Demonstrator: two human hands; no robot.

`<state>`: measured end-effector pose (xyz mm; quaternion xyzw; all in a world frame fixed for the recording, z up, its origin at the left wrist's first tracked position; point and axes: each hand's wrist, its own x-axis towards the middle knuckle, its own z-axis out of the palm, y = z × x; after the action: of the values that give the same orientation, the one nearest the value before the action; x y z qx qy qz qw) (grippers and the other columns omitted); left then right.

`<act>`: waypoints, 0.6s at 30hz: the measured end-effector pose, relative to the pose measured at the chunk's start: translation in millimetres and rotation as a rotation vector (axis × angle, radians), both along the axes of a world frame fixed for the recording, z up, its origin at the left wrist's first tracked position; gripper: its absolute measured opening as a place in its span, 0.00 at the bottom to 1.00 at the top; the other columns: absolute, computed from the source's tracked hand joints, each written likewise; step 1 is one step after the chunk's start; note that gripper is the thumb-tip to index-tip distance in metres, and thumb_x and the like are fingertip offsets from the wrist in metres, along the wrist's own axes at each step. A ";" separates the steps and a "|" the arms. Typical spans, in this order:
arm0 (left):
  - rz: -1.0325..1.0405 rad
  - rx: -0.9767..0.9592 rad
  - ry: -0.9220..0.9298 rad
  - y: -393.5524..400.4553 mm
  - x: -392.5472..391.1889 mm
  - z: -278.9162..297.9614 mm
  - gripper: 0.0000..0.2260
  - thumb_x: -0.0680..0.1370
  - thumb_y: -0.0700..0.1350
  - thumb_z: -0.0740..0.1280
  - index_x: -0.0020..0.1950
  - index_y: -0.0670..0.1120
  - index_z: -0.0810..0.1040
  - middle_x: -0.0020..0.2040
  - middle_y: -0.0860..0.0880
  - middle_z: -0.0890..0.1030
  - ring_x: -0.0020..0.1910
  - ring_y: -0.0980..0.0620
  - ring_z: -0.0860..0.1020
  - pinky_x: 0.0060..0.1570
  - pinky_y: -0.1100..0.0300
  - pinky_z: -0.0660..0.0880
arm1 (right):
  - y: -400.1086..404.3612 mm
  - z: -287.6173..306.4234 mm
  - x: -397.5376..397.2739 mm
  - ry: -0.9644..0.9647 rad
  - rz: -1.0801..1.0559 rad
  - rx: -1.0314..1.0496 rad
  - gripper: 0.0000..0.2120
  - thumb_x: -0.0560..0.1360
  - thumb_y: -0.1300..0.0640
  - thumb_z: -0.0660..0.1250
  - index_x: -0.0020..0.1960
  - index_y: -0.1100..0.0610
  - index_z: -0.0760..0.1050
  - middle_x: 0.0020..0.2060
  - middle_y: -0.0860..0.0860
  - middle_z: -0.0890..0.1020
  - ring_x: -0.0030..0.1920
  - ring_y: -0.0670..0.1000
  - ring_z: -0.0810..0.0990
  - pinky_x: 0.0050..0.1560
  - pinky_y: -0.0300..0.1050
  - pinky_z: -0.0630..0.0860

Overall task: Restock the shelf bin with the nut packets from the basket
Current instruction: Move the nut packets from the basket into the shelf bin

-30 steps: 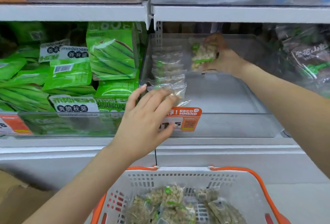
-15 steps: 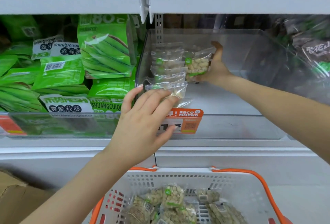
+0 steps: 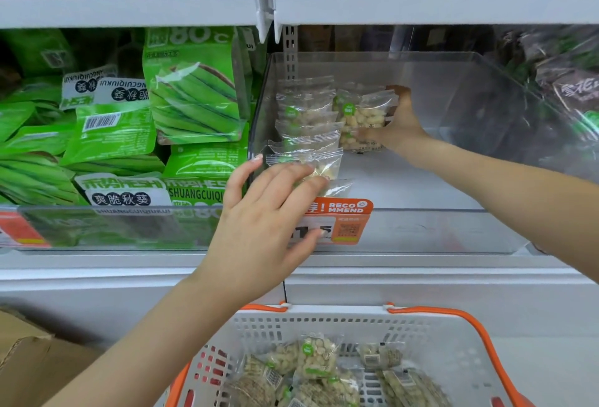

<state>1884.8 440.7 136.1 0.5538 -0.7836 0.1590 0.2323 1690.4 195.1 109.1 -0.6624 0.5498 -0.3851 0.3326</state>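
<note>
A clear shelf bin (image 3: 421, 231) holds a row of upright nut packets (image 3: 308, 121) along its left side. My left hand (image 3: 265, 212) rests with straight fingers on the front packet (image 3: 327, 165) of that row, thumb down by the bin's front wall. My right hand (image 3: 402, 124) reaches into the bin and grips another nut packet (image 3: 359, 118), standing it upright just right of the row. Below, a white basket (image 3: 421, 328) with orange handles holds several more nut packets (image 3: 317, 358).
An orange price tag (image 3: 337, 221) hangs on the bin's front. Green okra snack bags (image 3: 194, 92) fill the bin to the left. Dark packets (image 3: 570, 92) sit in the bin to the right. A shelf (image 3: 421, 7) runs close above. A cardboard box (image 3: 26, 358) stands lower left.
My right hand has brought its packet down and left, from deep in the bin to beside the row. My left hand has stayed on the front packet.
</note>
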 end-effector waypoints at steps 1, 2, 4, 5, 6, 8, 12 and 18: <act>0.000 -0.001 0.000 0.0 -0.1 -0.1 0.20 0.72 0.53 0.65 0.62 0.49 0.74 0.60 0.50 0.77 0.61 0.50 0.74 0.69 0.51 0.52 | 1.4 0.4 -0.2 0.027 -0.013 0.005 0.43 0.66 0.57 0.79 0.71 0.52 0.55 0.51 0.44 0.73 0.56 0.50 0.75 0.55 0.43 0.76; 0.000 -0.002 0.000 0.1 -0.1 -0.2 0.20 0.72 0.53 0.65 0.62 0.49 0.74 0.60 0.50 0.77 0.61 0.50 0.74 0.69 0.51 0.52 | 1.5 0.6 -0.4 0.070 -0.013 0.016 0.42 0.66 0.54 0.79 0.70 0.53 0.56 0.53 0.44 0.73 0.56 0.50 0.75 0.56 0.44 0.75; 0.004 -0.003 -0.001 0.2 -0.4 -0.2 0.20 0.72 0.53 0.65 0.63 0.49 0.74 0.60 0.50 0.77 0.61 0.50 0.74 0.69 0.51 0.52 | 3.9 2.4 0.9 0.154 -0.020 0.025 0.41 0.66 0.50 0.78 0.69 0.53 0.57 0.55 0.46 0.73 0.55 0.49 0.73 0.56 0.44 0.73; 0.006 -0.002 -0.002 0.2 -0.6 -0.3 0.20 0.72 0.53 0.65 0.62 0.49 0.74 0.60 0.50 0.77 0.61 0.50 0.74 0.69 0.51 0.52 | 5.7 3.4 2.0 0.162 -0.025 0.023 0.40 0.66 0.50 0.78 0.69 0.54 0.58 0.56 0.47 0.73 0.55 0.49 0.72 0.55 0.43 0.72; 0.008 -0.001 -0.003 0.4 -0.9 -0.4 0.20 0.72 0.53 0.65 0.62 0.49 0.74 0.60 0.50 0.77 0.61 0.50 0.74 0.69 0.51 0.52 | 6.8 3.7 3.0 0.153 -0.028 0.014 0.39 0.66 0.51 0.78 0.68 0.55 0.59 0.56 0.48 0.73 0.55 0.49 0.73 0.54 0.43 0.73; 0.010 0.000 -0.003 0.3 -1.3 -0.1 0.20 0.72 0.53 0.65 0.62 0.49 0.75 0.60 0.50 0.77 0.61 0.50 0.74 0.69 0.51 0.52 | 7.5 5.0 4.7 0.129 -0.038 -0.012 0.38 0.65 0.54 0.79 0.66 0.55 0.60 0.54 0.50 0.75 0.54 0.52 0.76 0.54 0.49 0.78; 0.013 0.000 -0.009 -0.7 -1.0 0.2 0.20 0.72 0.53 0.65 0.62 0.49 0.75 0.60 0.50 0.77 0.61 0.50 0.74 0.69 0.51 0.52 | 10.7 8.9 5.2 0.111 -0.018 -0.007 0.37 0.65 0.56 0.80 0.65 0.57 0.61 0.49 0.53 0.76 0.50 0.54 0.78 0.40 0.46 0.81; 0.013 0.000 -0.011 0.3 -2.0 -0.3 0.20 0.72 0.53 0.65 0.62 0.49 0.75 0.59 0.50 0.77 0.61 0.50 0.74 0.69 0.51 0.51 | 14.4 10.8 6.4 0.247 -0.081 -0.085 0.37 0.64 0.49 0.79 0.64 0.56 0.62 0.47 0.51 0.76 0.47 0.52 0.75 0.43 0.44 0.70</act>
<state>1882.9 441.0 135.8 0.5582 -0.7811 0.1636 0.2271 1696.9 209.5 119.9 -0.6953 0.5962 -0.3368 0.2184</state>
